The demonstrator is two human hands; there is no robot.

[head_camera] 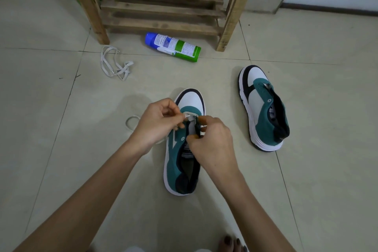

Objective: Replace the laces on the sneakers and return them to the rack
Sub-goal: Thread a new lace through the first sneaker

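A green, white and black sneaker (180, 155) lies on the tiled floor in the middle, toe pointing away. My left hand (157, 122) pinches a white lace (189, 115) at the lowest eyelets. That lace loops out over the floor to the left, where a lace loop (131, 122) shows. My right hand (210, 141) pinches the sneaker's right eyelet flap beside the tongue. The second sneaker (263, 108), unlaced, lies apart on the right. A loose white lace (114, 63) lies tangled on the floor at the upper left.
A wooden rack (161, 8) stands against the wall at the back. In front of it lies a blue-capped green and white spray can (173, 46) on its side. My toes (231, 243) show at the bottom edge.
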